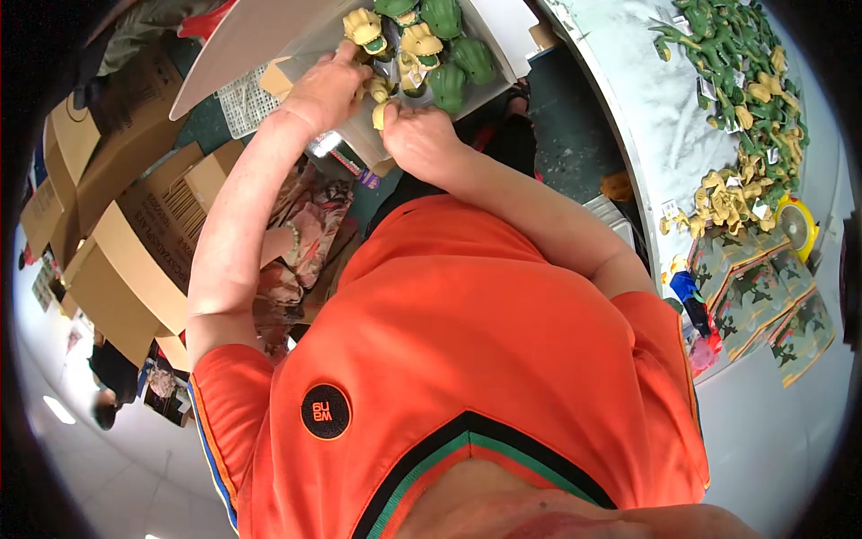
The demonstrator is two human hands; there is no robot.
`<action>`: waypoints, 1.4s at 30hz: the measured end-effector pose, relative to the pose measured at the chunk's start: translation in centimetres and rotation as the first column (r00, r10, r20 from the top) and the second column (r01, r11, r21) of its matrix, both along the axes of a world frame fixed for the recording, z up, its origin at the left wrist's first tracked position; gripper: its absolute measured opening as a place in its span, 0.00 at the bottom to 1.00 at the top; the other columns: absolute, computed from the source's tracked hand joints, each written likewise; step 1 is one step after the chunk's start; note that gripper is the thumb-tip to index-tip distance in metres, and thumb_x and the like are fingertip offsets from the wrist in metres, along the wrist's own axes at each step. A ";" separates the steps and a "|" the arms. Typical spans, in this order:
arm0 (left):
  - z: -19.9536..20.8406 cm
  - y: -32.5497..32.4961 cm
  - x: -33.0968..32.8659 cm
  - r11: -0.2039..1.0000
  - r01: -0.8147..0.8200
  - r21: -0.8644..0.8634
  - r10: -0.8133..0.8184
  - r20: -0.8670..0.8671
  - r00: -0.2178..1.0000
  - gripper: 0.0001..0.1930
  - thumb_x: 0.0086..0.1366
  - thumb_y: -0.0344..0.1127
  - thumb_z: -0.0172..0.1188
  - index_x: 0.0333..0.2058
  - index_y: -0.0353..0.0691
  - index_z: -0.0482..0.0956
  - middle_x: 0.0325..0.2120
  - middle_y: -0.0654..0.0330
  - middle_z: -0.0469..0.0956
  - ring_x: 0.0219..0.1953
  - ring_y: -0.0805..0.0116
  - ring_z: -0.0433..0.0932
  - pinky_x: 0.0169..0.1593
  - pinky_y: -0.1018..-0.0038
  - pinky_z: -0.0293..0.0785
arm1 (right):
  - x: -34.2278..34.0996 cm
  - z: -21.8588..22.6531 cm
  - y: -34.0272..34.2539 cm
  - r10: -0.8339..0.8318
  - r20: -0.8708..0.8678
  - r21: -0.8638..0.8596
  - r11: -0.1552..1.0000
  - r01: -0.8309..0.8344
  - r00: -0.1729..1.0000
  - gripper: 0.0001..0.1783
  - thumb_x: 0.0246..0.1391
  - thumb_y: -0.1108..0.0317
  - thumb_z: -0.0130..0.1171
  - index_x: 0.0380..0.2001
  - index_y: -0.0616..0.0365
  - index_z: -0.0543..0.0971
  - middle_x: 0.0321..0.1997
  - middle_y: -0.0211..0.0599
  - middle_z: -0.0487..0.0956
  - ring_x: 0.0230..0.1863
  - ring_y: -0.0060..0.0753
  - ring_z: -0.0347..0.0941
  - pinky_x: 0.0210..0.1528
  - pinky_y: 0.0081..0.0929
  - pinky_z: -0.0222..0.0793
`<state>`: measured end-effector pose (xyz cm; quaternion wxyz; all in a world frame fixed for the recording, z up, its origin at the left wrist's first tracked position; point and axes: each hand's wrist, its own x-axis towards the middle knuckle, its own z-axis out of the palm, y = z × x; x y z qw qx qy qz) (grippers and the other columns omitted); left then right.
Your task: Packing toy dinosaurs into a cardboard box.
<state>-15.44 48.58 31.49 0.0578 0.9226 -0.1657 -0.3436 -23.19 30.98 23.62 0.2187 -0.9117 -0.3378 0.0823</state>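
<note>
Both of my hands are at the near edge of a white bin [494,27] at the top of the view. My left hand [325,92] is closed, its fingers curled against a small yellow toy dinosaur [378,89] at the rim. From the other side, my right hand [420,139] pinches a yellow part of what looks like the same toy; the fingers hide most of it. Inside the bin lie several dinosaur-like toys, including a yellow one with its mouth agape [364,29] and a rounded green one [473,59].
To the right, a white-topped table [628,99] bears a heap of green and yellow toy dinosaurs [718,54], a yellow round roll [796,229] and camouflage-patterned sheets [754,296]. Cardboard boxes [135,260] stack up at the left, near a white plastic crate [247,103]. A person in patterned clothing [310,229] is close by.
</note>
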 end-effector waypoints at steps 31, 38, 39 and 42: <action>-1.4 -2.8 -4.2 0.991 -0.133 -0.018 0.132 0.310 0.941 0.15 0.62 0.28 0.52 0.48 0.33 0.76 0.51 0.51 0.70 0.56 0.53 0.70 0.53 0.63 0.78 | 7.5 2.6 -3.7 0.166 0.306 0.090 0.975 -0.202 0.937 0.06 0.47 0.71 0.56 0.30 0.59 0.76 0.38 0.38 0.70 0.44 0.40 0.71 0.46 0.31 0.74; -2.5 -2.3 -3.9 0.993 -0.118 -0.025 0.119 0.352 0.928 0.20 0.58 0.28 0.58 0.52 0.37 0.75 0.50 0.53 0.70 0.54 0.53 0.71 0.54 0.62 0.77 | 7.5 1.8 -2.1 0.098 0.266 0.216 0.963 -0.159 0.959 0.05 0.47 0.72 0.56 0.29 0.62 0.77 0.39 0.43 0.72 0.44 0.44 0.71 0.40 0.31 0.79; -2.7 -2.2 -3.9 0.994 -0.104 -0.035 0.109 0.368 0.923 0.20 0.58 0.28 0.59 0.51 0.37 0.75 0.49 0.53 0.71 0.54 0.53 0.71 0.54 0.62 0.77 | 7.3 1.7 -1.9 0.026 0.227 0.252 0.964 -0.085 0.973 0.07 0.47 0.73 0.59 0.31 0.62 0.76 0.41 0.44 0.71 0.45 0.47 0.71 0.43 0.35 0.77; -2.7 -2.2 -3.9 0.993 -0.107 -0.053 0.119 0.375 0.919 0.19 0.57 0.28 0.60 0.48 0.37 0.75 0.49 0.53 0.72 0.54 0.53 0.72 0.54 0.63 0.77 | 7.8 1.4 -1.7 -0.084 0.150 0.228 0.972 0.048 0.985 0.11 0.45 0.73 0.63 0.34 0.63 0.76 0.43 0.46 0.72 0.47 0.51 0.71 0.46 0.40 0.75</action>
